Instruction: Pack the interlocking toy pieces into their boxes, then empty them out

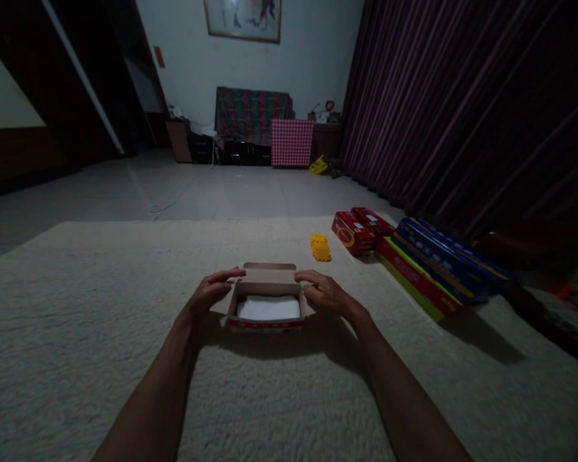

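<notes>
A small cardboard box with a red printed outside sits in front of me, its lid raised at the far side and its plain inner face showing. Inside lies a folded white item, perhaps paper or cloth; I cannot tell which. My left hand is at the box's left far corner, its fingers closed at the lid's edge. At the opposite corner, my right hand pinches the lid's right edge with bent fingers. Side flaps stick out beneath both hands.
Beyond my right hand, a yellow scalloped object lies on the pale textured mat. Red boxes and a stack of long blue boxes stand to the right. Farther off are a purple curtain and a low cabinet.
</notes>
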The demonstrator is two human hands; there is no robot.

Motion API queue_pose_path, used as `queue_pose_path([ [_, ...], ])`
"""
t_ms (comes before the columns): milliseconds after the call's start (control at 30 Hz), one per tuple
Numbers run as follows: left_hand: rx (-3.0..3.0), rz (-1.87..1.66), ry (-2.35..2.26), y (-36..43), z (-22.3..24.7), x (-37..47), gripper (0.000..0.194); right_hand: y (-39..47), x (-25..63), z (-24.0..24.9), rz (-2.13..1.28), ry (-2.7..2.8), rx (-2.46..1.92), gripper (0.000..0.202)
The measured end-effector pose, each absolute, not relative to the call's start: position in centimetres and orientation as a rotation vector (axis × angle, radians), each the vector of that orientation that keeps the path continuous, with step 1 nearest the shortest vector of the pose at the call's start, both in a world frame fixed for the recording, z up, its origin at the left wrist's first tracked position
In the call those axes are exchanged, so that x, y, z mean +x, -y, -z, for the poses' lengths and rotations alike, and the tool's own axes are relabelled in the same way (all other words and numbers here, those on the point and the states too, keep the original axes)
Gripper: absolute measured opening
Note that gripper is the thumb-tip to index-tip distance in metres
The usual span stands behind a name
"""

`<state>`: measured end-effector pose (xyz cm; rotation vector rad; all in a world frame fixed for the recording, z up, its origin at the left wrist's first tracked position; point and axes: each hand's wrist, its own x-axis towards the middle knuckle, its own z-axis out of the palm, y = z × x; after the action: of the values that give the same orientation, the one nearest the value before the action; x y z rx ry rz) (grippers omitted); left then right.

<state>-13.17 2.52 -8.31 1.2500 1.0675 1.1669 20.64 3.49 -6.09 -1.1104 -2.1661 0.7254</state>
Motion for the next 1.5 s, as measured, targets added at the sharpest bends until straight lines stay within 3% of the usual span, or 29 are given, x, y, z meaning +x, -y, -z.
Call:
queue_pose_path([
  [267,1.213,-1.176,-1.102,-3.1,9.3,-13.1,0.037,-11.4,22.7,7.2,-0.402,1.694,-1.351,0.035],
  [533,1.226,-1.143,-1.127,-3.0,9.3,-13.1,0.036,-18.3,23.2,9.8,-0.204,1.554,-1.674,0.056],
  [700,1.253,-1.143,-1.133,-2.9,9.1,-13.0,0.036,-19.2,23.7,11.4,-0.179,1.541,-1.58,0.061],
  [933,1.251,-1.155,-1.101,-3.2,9.4,-13.1,0.034,-19.6,26.0,12.6,-0.198,1.285,-1.626,0.048],
  [1167,1.218,-1.165,-1.119,-3.3,9.5,-12.8,0.033,-16.7,25.7,15.1,-0.045,1.491,-1.493,0.051],
  [1500,1.179,-1.183,-1.099,-3.2,9.4,-12.6,0.033,-16.1,24.9,14.5,0.08,1.662,-1.546,0.048],
])
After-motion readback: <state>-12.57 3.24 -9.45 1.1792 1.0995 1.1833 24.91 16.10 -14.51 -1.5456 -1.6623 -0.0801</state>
